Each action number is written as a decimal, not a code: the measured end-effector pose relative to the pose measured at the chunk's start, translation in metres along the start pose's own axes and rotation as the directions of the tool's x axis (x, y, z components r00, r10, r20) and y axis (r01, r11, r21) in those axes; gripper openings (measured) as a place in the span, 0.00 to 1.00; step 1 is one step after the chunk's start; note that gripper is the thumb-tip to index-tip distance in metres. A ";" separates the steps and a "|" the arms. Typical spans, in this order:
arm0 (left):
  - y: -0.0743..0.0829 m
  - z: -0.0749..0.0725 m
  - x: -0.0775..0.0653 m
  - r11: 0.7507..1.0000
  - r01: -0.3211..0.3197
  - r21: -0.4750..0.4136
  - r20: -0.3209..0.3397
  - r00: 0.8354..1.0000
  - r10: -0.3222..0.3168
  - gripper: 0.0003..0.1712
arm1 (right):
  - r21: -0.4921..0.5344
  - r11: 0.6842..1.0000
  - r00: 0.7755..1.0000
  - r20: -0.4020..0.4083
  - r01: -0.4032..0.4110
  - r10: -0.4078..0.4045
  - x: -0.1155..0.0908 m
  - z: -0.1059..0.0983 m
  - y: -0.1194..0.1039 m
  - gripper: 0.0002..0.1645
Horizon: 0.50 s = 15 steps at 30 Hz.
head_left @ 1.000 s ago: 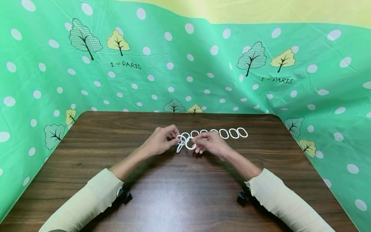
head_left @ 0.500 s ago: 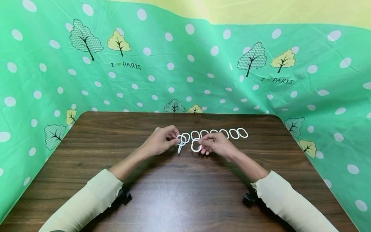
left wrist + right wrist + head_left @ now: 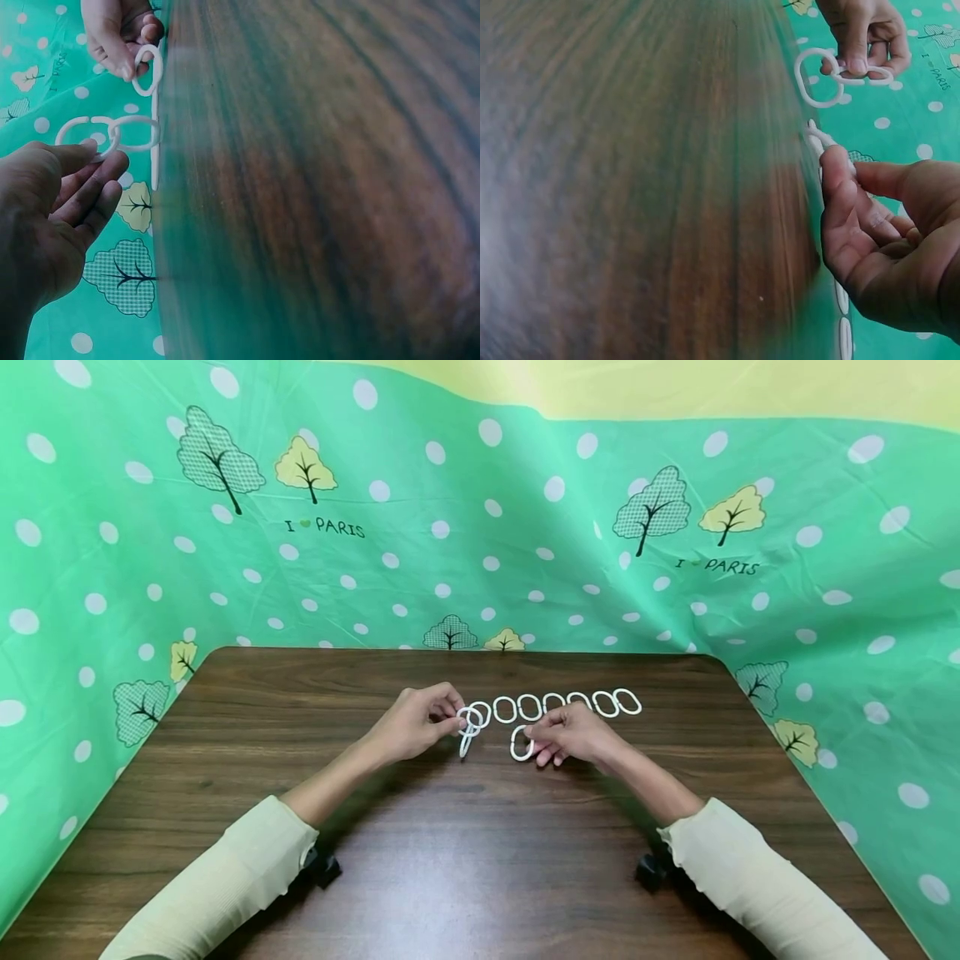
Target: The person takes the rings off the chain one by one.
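My left hand (image 3: 422, 724) pinches a white plastic chain link (image 3: 75, 120) between thumb and fingers. A second white link (image 3: 136, 118) is hooked through it and hangs down toward the table. To the right, my right hand (image 3: 577, 733) pinches a single oval link (image 3: 514, 745) by its right side; a small gap parts the link from the left hand's pair. In the right wrist view, the fingers (image 3: 840, 199) hide most of that single link. Behind both hands, a row of several loose white links (image 3: 528, 696) lies on the table, its middle partly covered by the right hand.
The dark wood-grain table (image 3: 480, 843) has rounded far corners. A green curtain (image 3: 450, 560) with white dots and printed trees hangs behind it and at both sides. Black devices (image 3: 651, 870) sit under both sleeve cuffs.
My right hand has moved right and slightly nearer the body with its link, which earlier overlapped the left hand's links in view. The left hand has stayed in place.
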State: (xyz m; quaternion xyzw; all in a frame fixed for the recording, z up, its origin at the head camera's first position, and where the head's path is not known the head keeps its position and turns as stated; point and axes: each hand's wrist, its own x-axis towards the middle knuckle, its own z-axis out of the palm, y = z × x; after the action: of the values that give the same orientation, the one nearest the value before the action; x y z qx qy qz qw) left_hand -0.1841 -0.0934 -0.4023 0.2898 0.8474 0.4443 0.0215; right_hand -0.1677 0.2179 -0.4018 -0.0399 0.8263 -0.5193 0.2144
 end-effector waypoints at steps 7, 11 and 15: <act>0.000 0.000 0.001 1.000 0.014 -0.014 0.010 1.000 -0.014 0.07 | -0.091 0.995 0.999 -0.037 -0.038 0.035 0.002 -0.008 0.001 0.14; 0.000 0.001 0.002 1.000 0.015 -0.025 0.016 1.000 -0.015 0.07 | -0.158 0.986 0.998 -0.053 -0.051 0.043 0.003 -0.012 0.002 0.14; 0.001 0.000 0.002 0.999 0.013 -0.031 0.019 1.000 -0.013 0.08 | -0.179 0.981 0.996 -0.059 -0.069 0.059 0.004 -0.014 0.003 0.15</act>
State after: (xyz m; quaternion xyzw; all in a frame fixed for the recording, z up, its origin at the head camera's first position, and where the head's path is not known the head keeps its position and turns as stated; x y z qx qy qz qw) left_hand -0.1852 -0.0920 -0.4014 0.2881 0.8419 0.4547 0.0368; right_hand -0.1766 0.2297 -0.4003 -0.0187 0.8763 -0.4359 0.2041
